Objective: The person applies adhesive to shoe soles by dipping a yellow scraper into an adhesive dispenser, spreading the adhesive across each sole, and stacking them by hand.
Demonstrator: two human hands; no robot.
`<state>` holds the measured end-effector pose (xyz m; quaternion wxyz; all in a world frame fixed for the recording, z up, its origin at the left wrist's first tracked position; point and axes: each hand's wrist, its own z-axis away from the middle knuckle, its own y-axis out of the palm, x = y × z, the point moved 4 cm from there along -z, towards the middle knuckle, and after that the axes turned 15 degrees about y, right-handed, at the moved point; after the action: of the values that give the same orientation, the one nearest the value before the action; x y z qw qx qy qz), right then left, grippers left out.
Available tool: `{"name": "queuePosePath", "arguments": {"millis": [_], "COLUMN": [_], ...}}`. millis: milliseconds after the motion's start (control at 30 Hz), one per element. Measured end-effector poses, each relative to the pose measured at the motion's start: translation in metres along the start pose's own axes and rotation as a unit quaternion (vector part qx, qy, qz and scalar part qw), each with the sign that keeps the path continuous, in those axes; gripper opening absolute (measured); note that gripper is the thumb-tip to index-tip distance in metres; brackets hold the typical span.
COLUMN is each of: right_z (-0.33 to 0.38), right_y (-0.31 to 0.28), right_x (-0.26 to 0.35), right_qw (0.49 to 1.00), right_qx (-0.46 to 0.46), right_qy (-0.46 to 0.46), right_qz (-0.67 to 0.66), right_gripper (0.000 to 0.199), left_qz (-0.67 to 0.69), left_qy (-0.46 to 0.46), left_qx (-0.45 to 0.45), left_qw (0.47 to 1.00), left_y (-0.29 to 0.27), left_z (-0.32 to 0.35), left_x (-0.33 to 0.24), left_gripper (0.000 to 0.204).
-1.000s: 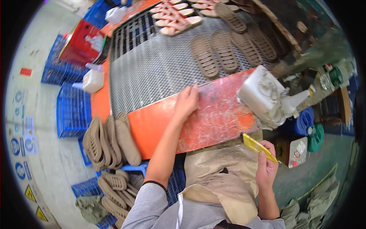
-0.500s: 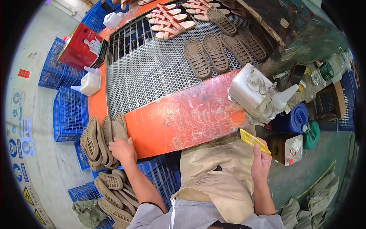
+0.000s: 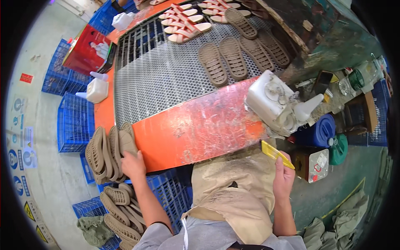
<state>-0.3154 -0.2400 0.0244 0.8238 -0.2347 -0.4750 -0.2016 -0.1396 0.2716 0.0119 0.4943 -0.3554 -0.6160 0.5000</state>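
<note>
Nearest, the right hand [image 3: 284,177] holds a flat yellow brush [image 3: 276,154] over the tan apron [image 3: 233,196], its fingers clamped around the lower end while the free end points up toward the worktop [image 3: 200,129]. The brush looks light and rigid, so a pinch near one end should be enough.

To the other side, the left hand [image 3: 133,164] rests on a stack of brown shoe soles [image 3: 107,152] standing on edge at the orange worktop's near corner, above blue crates [image 3: 75,123]. Its fingers lie together against the outermost sole; whether they grip it or only touch it cannot be told. The soles look like moulded rubber: light, bendy, grippy rather than slippery, and not fragile. Taking one by its narrow waist or heel edge, thumb on one face and fingers on the other, would likely peel it cleanly from its neighbours.

More soles lie loose in a crate [image 3: 121,212] below. Farther off, a white plastic jug [image 3: 273,100] sits at the worktop's right end, then soles [image 3: 225,60] lie flat on the metal mesh [image 3: 166,79], with pink-strapped sandals [image 3: 183,23] beyond.
</note>
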Motion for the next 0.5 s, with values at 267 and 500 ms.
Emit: {"name": "queuePosePath", "arguments": {"millis": [267, 500], "right_z": [-0.003, -0.006], "right_y": [0.004, 0.012], "right_x": [0.002, 0.004], "right_qw": [1.0, 1.0], "right_qx": [0.008, 0.003], "right_qy": [-0.004, -0.016], "right_qz": [-0.03, -0.013], "right_gripper": [0.024, 0.024], "left_qz": [0.136, 0.177], "left_qy": [0.058, 0.076], "left_qx": [-0.07, 0.058], "left_qw": [0.987, 0.98], "left_y": [-0.046, -0.04], "left_z": [0.013, 0.012], "left_x": [-0.052, -0.108], "left_gripper": [0.062, 0.067]}}
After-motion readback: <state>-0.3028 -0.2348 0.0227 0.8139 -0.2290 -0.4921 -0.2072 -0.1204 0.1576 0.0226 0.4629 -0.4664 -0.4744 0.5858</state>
